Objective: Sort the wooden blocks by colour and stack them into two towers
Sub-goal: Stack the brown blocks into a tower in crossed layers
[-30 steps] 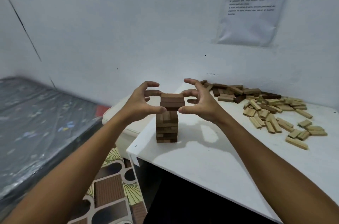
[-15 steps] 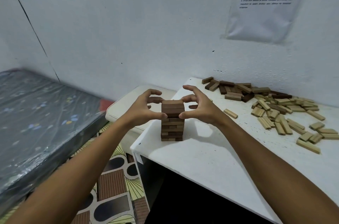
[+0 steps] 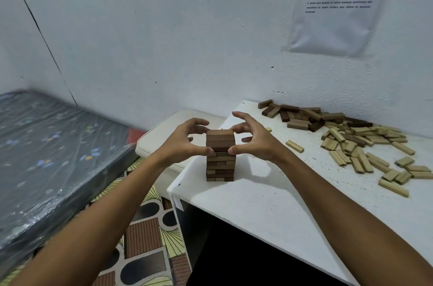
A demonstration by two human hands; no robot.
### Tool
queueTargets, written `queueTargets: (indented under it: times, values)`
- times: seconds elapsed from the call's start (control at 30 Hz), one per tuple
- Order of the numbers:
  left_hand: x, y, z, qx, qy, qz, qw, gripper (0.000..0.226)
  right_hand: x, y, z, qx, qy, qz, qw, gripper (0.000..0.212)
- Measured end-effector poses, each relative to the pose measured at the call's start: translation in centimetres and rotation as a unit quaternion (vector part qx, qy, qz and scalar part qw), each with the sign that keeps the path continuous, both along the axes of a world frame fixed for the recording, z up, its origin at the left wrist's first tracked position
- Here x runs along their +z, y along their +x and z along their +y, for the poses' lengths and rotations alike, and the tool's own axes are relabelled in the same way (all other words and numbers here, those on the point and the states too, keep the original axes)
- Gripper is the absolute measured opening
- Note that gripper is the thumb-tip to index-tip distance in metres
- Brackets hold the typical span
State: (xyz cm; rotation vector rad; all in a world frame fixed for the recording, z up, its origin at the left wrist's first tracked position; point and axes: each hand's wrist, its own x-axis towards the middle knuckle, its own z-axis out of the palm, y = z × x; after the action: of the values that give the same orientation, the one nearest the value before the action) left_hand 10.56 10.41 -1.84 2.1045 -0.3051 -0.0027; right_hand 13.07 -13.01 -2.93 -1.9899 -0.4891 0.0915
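A tower of dark brown blocks [image 3: 220, 166] stands near the left corner of the white table [image 3: 269, 199]. Its top layers of dark blocks [image 3: 220, 139] sit between my two hands. My left hand [image 3: 182, 143] pinches them from the left, thumb at the front and fingers curled over the back. My right hand [image 3: 255, 143] pinches them the same way from the right. Loose dark blocks [image 3: 302, 117] lie in a heap by the wall. Loose light blocks [image 3: 360, 154] are scattered to the right of them.
One light block [image 3: 294, 146] lies alone just right of my right hand. A white padded seat [image 3: 161, 135] stands beyond the table's left edge, with a wrapped mattress [image 3: 46, 157] further left. A printed sheet [image 3: 339, 4] hangs on the wall.
The top dark blocks, held slightly raised and askew between my hands, have come down square on the tower. Both hands stay on them.
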Motion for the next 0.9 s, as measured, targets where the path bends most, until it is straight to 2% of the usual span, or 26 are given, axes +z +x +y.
queueTargets:
  times: [0.23,0.4,0.47,0.73,0.9]
  values:
    - [0.2,-0.2,-0.1,-0.011,0.03,-0.007,0.999,0.074,0.3,-0.1,-0.2,0.006,-0.007,0.001,1.0,0.097]
    - [1.2,0.1,-0.8,-0.013,0.052,-0.038,0.998,0.081,1.0,-0.3,-1.4,-0.03,-0.003,-0.011,0.999,0.054]
    - [2.0,0.6,-1.4,-0.02,0.076,-0.054,0.995,0.08,1.5,-0.4,-2.3,-0.053,-0.012,-0.017,0.998,0.045]
    - [6.3,2.7,-7.4,-0.091,0.179,-0.116,0.973,0.054,3.7,-1.8,-8.6,-0.131,-0.072,-0.033,0.988,0.04]
    - [7.1,2.8,-13.7,-0.164,0.197,-0.141,0.956,0.049,4.5,-4.2,-13.1,-0.177,-0.103,-0.031,0.978,0.041]
